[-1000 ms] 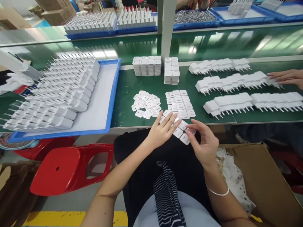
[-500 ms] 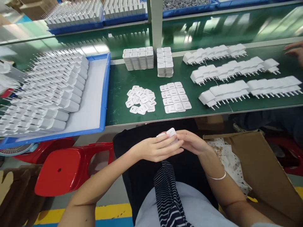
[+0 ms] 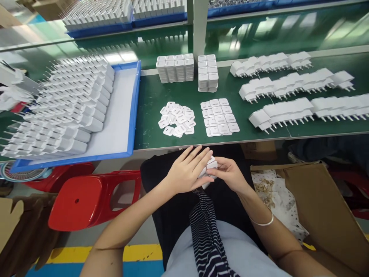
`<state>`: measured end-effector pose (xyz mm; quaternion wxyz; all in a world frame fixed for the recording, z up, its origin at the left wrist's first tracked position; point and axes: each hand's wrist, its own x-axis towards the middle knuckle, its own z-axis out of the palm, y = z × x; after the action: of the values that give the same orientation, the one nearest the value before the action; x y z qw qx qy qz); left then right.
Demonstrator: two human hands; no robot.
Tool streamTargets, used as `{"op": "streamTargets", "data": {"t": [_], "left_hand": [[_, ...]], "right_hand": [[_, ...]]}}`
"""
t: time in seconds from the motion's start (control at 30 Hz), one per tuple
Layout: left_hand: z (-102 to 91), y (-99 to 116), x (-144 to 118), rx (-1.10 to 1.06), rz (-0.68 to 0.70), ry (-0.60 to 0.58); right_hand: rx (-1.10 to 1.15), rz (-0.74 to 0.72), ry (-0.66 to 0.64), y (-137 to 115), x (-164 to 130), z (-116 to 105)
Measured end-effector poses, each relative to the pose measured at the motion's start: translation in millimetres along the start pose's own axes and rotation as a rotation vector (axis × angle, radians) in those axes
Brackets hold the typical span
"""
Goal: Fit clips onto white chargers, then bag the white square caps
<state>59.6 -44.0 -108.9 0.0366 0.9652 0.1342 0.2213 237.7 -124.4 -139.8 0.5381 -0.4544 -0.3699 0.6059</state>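
Grip, right hand (image 3: 227, 172): thumb and fingers closed on a small bundle of white pieces (image 3: 212, 164). Grip, left hand (image 3: 188, 169): laid over the same bundle, fingers extended, thumb along the near side; its palm hides most of the pieces, so I cannot tell whether it clasps them. Bundle location: above the person's black trousers (image 3: 155, 173), just off the front edge of the worktop (image 3: 148, 100). Near that edge I list one loose heap of flat white plates (image 3: 177, 119), rounded squares with dark print, overlapping at all angles; to its right, one ordered block of printed plates (image 3: 220, 117), laid in rows. Toward the back edge: one wide stack (image 3: 175, 71) and, just beside it, one narrower stack (image 3: 207, 75). Right part of the worktop: three rows of white plug housings (image 3: 288, 109), pins toward the front edge. Left end: one blue tray (image 3: 133, 125), its front corners jutting past the front edge, carrying ranks of white plugs (image 3: 65, 115), pins raised. Below, at floor level: one red stool (image 3: 75, 202) left; one cardboard box (image 3: 323, 207) right, holding pale bags (image 3: 284, 200).
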Motion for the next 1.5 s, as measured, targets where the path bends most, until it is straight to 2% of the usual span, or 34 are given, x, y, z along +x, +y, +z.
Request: {"op": "streamTargets", "data": {"t": [0.2,0.3,0.37,0.53,0.6,0.67,0.77,0.83,0.9,0.97,1.1,1.27,1.4,1.5], "left_hand": [[-3.5,7.9,3.0,0.018,-0.018,0.062],[-6.6,12.0,1.7,-0.061,-0.023,0.049],[-11.1,14.5,2.0,-0.201,-0.069,0.006],[-28.1,16.7,9.4,-0.676,-0.333,-0.162],[-32.0,15.7,12.8,-0.782,-0.399,-0.191],[-32.9,14.5,15.2,-0.737,-0.405,-0.179],[-31.8,14.0,17.1,-0.420,-0.377,-0.070],[-32.2,14.4,18.4,-0.314,-0.325,-0.052],[-34.4,14.5,20.5,-0.417,-0.300,-0.091],[-37.1,13.4,23.1,-0.609,-0.352,-0.106],[-37.0,8.5,25.2,-0.852,-0.547,-0.030],[-23.0,11.1,24.8,-0.955,-0.666,0.141],[-20.6,10.4,29.4,-0.811,-0.662,0.217],[-34.1,-15.2,30.2,-0.481,-0.645,0.420]], "right_hand": [[-0.195,-0.106,0.028,2.3,-5.3,0.3],[-0.249,-0.136,0.036,-0.4,-7.9,1.8],[-0.234,-0.145,0.018,-3.1,-9.3,2.9],[-0.196,-0.127,-0.067,-8.5,-11.5,3.0],[-0.184,-0.126,-0.071,-9.6,-11.6,2.2],[-0.166,-0.132,-0.069,-10.7,-11.3,1.1],[-0.148,-0.149,-0.067,-12.6,-11.0,-0.4],[-0.137,-0.148,-0.077,-14.0,-11.4,-1.0],[-0.121,-0.119,-0.087,-15.1,-12.4,-1.5],[-0.093,-0.071,-0.083,-16.2,-13.8,-2.5],[0.008,0.046,-0.081,-20.5,-16.7,-8.5],[0.093,0.204,-0.154,-27.8,-13.5,-21.4],[0.204,0.292,-0.167,-30.5,-8.1,-32.2],[0.226,0.310,-0.188,-30.6,-11.1,-44.3]]}}
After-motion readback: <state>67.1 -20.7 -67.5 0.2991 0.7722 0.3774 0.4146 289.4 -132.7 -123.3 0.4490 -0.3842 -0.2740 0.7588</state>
